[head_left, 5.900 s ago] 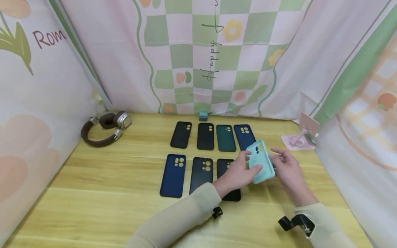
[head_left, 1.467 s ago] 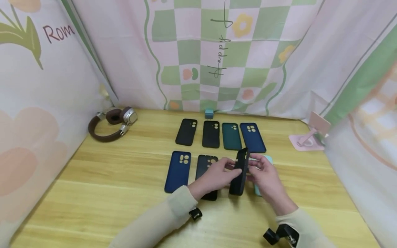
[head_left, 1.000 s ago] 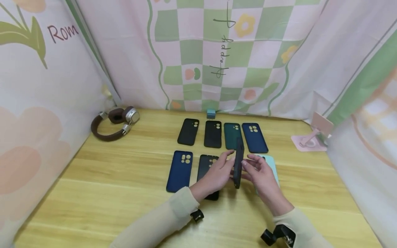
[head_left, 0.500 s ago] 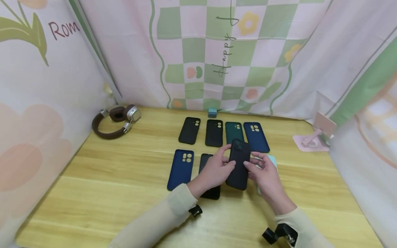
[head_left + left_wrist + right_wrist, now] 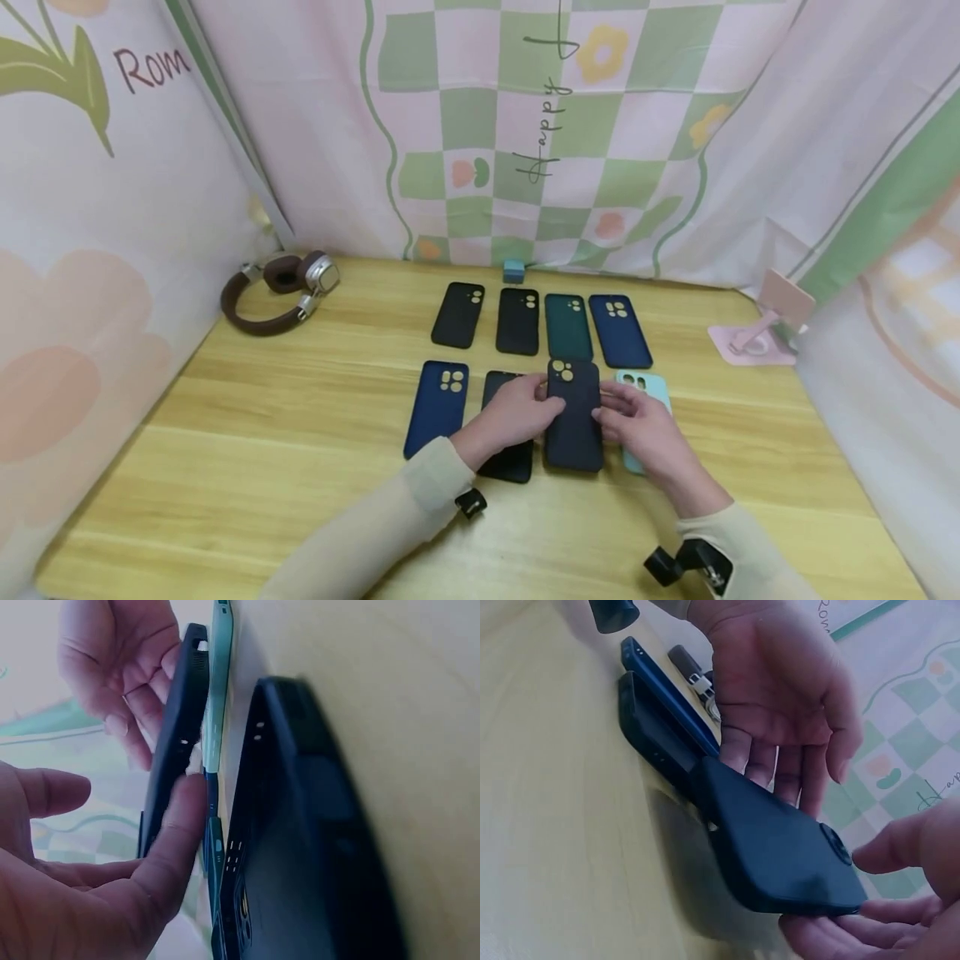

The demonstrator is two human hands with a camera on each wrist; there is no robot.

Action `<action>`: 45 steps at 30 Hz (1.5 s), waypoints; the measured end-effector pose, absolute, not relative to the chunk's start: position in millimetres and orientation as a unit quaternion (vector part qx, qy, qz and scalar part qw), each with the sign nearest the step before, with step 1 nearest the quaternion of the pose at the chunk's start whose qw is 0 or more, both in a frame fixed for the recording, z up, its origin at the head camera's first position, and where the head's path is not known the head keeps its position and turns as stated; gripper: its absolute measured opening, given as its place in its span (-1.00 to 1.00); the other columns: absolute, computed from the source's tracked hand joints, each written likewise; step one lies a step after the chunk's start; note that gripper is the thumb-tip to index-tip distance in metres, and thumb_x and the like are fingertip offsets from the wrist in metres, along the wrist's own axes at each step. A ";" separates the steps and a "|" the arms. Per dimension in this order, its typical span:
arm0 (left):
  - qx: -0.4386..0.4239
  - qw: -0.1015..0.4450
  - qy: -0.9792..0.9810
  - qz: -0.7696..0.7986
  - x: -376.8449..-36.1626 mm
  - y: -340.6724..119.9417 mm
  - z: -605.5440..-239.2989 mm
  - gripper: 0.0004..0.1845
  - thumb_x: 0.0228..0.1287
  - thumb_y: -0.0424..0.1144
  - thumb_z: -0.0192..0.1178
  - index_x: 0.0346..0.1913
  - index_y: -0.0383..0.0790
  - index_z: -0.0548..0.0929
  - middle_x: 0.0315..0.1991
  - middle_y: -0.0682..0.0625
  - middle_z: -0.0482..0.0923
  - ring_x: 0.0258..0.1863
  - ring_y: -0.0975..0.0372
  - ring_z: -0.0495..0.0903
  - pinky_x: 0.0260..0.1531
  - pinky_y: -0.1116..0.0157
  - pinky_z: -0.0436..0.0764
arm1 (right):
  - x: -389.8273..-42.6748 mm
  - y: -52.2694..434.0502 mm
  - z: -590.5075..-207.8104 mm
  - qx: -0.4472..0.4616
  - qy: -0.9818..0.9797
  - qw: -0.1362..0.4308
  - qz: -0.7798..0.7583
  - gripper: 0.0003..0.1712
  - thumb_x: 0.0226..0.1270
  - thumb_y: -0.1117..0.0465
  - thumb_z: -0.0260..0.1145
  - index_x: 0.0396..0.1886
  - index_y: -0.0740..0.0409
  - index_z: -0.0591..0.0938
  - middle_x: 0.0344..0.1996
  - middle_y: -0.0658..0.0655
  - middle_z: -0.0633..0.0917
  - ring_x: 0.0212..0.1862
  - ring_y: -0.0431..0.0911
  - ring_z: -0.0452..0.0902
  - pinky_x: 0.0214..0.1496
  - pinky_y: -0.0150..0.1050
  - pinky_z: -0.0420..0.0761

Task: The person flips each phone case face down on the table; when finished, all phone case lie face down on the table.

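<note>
Between my two hands is a black phone case (image 5: 574, 429), its smooth back up and camera cutouts at the far left corner. It tilts just over the table in the right wrist view. My left hand (image 5: 510, 417) holds its left side, fingers at the edge; in the left wrist view the thumb stands off it. My right hand (image 5: 648, 429) grips the right edge, thumb above and fingers below. Under my left wrist lies a dark phone case (image 5: 510, 462), partly hidden. A mint phone case (image 5: 654, 387) lies partly behind my right hand.
A blue case (image 5: 437, 412) lies at left. Behind are two black cases (image 5: 458, 317), a green one (image 5: 568, 327) and another blue one (image 5: 621, 333). Headphones (image 5: 262, 321) rest at far left, a pink phone stand (image 5: 757, 325) at right, a small blue block (image 5: 513, 271) at the back.
Earlier both hands held the mint case; it now lies on the table. The black case was lifted, turned over to show its back, and lowered close to the table between the hands.
</note>
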State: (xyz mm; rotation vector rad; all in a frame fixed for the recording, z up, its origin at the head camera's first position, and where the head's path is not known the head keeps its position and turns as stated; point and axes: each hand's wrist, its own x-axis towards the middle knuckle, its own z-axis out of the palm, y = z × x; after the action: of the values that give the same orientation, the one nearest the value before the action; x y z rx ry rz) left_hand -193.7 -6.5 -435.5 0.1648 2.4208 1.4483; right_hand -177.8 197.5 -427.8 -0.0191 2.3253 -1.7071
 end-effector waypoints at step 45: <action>0.159 0.126 0.880 0.431 -187.6 -65.2 -417.4 -0.55 0.42 0.06 0.07 0.15 -0.18 0.61 -0.05 0.07 0.62 -0.09 0.26 0.57 -0.07 0.19 0.56 | -165.6 176.9 -415.2 -0.074 0.810 0.170 -0.556 -0.47 0.50 0.31 0.10 0.38 0.37 0.26 0.13 0.43 0.52 0.06 0.19 0.55 -0.03 -0.08 0.64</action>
State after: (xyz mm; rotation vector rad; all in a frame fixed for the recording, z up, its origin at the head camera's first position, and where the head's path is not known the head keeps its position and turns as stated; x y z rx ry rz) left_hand -187.6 -65.2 -417.4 0.4619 2.5618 1.2540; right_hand -165.6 176.9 -415.2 -0.2107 2.3021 -1.5793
